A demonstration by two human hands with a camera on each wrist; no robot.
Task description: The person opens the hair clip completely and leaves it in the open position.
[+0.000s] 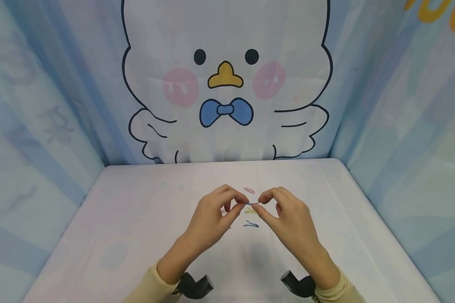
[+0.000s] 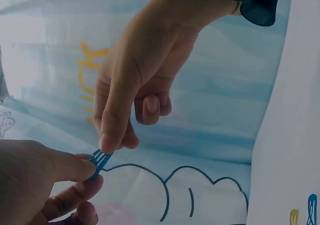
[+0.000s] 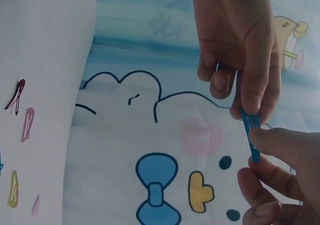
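Raised above the table, a blue snap hair clip (image 1: pixel 252 203) is held between both hands. My left hand (image 1: pixel 214 214) pinches one end between thumb and fingertips. At the other end, my right hand (image 1: pixel 290 216) grips it with thumb and forefinger. The clip's slotted body shows between the fingers in the left wrist view (image 2: pixel 101 158). Below the hands lie a yellow hair clip (image 1: pixel 250 211) and another blue hair clip (image 1: pixel 251 224), which stands sprung open. A pink hair clip (image 1: pixel 249 190) lies farther back.
On the table (image 1: pixel 136 210), a dark red hair clip (image 3: pixel 17 96) lies with its arms apart, near a pink one. More clips are partly hidden behind my left hand. A curtain with a printed cartoon duck (image 1: pixel 225 139) hangs behind the table, with side curtains left and right.
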